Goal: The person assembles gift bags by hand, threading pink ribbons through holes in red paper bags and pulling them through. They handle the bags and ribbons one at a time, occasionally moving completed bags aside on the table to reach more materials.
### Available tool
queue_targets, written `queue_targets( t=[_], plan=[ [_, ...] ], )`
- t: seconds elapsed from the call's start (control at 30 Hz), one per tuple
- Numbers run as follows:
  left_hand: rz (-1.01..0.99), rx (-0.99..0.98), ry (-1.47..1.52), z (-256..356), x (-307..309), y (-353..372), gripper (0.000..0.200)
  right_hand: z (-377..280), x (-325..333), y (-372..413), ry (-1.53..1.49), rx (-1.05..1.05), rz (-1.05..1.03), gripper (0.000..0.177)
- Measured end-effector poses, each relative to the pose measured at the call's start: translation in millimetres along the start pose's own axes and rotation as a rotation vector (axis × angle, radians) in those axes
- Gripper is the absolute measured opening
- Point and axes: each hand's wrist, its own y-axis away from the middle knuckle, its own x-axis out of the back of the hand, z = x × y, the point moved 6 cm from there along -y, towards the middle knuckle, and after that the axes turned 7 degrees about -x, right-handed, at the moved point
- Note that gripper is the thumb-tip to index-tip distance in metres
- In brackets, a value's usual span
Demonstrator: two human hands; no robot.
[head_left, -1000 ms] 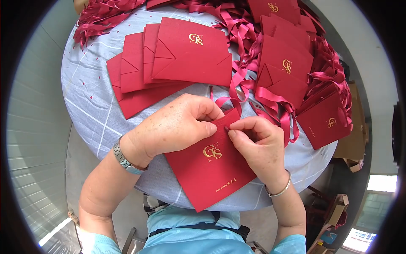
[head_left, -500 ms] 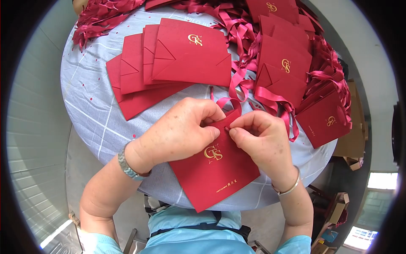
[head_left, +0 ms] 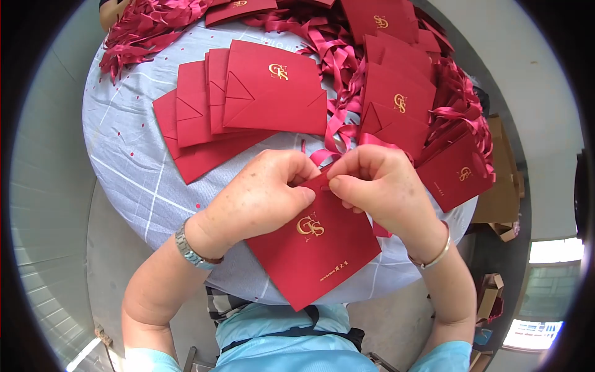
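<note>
Red bag [head_left: 322,263], 1 pc., w/ gold logo [head_left: 310,227]: nr. edge of counter [head_left: 142,195], tilted, betw. both hands. L. hand [head_left: 260,195], w/ wristwatch [head_left: 189,250]: fingers pinching bag's top edge. R. hand [head_left: 387,186]: fingers narrow, pinched on same edge. Overlapping bags [head_left: 266,87], approx. 4 pcs.: beyond L. hand. Ribbons [head_left: 152,31], misc.: piled, far L.

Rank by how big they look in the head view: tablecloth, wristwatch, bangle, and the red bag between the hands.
Largest to smallest, by visible area:
1. tablecloth, partly covered
2. red bag, partly hidden by the fingers
3. wristwatch
4. bangle, a thin band
</note>
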Motion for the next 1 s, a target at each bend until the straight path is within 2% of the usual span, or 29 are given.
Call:
queue_targets(
  t=[0.03, 0.07, 0.13, 0.23, 0.3, 0.37, 0.43, 0.57, 0.63, 0.77, 0.87, 1.0],
  plan=[
    [-0.028, 0.094, 0.07, -5.9, -1.4, 0.5, 0.013, 7.3, 2.4, 1.8, -0.112, -0.051, -0.014, 0.013],
    [-0.022, 0.091, 0.076, -3.8, -0.7, 0.5, 0.013, 16.2, 2.1, 4.7, -0.227, -0.104, -0.033, 0.014],
    [-0.066, 0.115, -0.066, -0.8, -0.8, 2.2, 0.012, 30.8, 1.8, 8.9, -0.243, -0.026, 0.003, 0.013],
    [-0.119, 0.161, -0.017, -6.1, -2.8, 1.9, 0.013, 42.9, -3.3, 15.7, -0.26, 0.03, 0.046, 0.011],
    [-0.112, 0.165, 0.0, -7.5, -3.0, 1.4, 0.012, 40.2, -3.5, 18.6, -0.187, 0.17, 0.106, 0.011],
    [-0.106, 0.166, 0.018, -8.2, -3.2, 0.9, 0.012, 40.8, -3.9, 18.5, -0.156, 0.177, 0.12, 0.01],
    [-0.091, 0.159, 0.035, -8.7, -3.3, 1.3, 0.012, 34.8, -4.7, 19.5, -0.01, 0.294, 0.145, 0.01],
    [-0.073, 0.159, 0.021, -7.1, -3.5, 1.8, 0.012, 32.9, -6.9, 17.7, -0.005, 0.259, 0.171, 0.01],
    [-0.06, 0.139, 0.014, -4.8, -2.9, 2.2, 0.011, 36.2, -7.1, 16.1, -0.097, 0.175, 0.153, 0.01],
    [-0.042, 0.111, -0.019, -6.5, -3.2, 1.5, 0.01, 36.2, -9.2, 14.9, -0.111, 0.146, 0.17, 0.009],
    [-0.017, 0.071, -0.001, -3.7, -4.7, 3.4, 0.01, 28.1, -10.4, 18.8, -0.025, 0.205, 0.261, 0.008],
    [0.099, -0.163, -0.213, 9.1, -5.9, 8.2, 0.014, 8.4, -9.7, 21.1, 0.222, 0.215, 0.352, 0.008]
  ],
)
